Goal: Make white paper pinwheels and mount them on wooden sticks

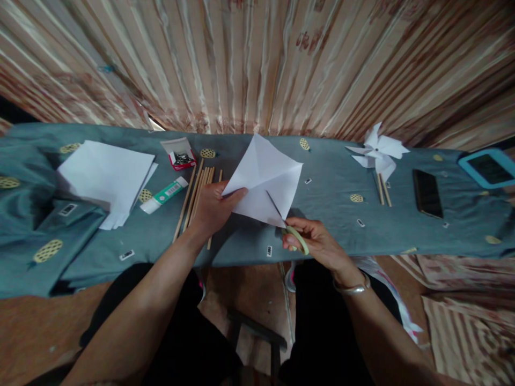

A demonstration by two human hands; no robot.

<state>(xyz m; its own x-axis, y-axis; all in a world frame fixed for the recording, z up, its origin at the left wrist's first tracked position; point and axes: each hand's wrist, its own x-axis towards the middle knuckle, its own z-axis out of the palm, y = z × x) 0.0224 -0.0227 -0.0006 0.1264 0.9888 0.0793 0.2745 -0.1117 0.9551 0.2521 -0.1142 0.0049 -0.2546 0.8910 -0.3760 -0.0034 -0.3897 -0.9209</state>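
Note:
A square sheet of white paper (265, 166) with creases crossing at its middle is held up over the cloth. My left hand (215, 206) pinches its left corner, thumb on top. In my right hand (311, 238) are scissors (298, 238) with pale green handles, my fingers through the loops. One dark blade lies over the paper at its near right corner, pointing towards the centre; the other blade is hidden beneath the sheet. Wooden sticks (199, 187) lie under and beside my left hand.
On the left are a stack of white paper (108, 171), a glue stick (164, 195) and a small red-and-white box (183, 158) of metal pieces. To the right lie paper pinwheels (378, 150) on two sticks, a black phone (427, 193) and a blue-framed device (488, 167). A curtain (257, 64) hangs behind.

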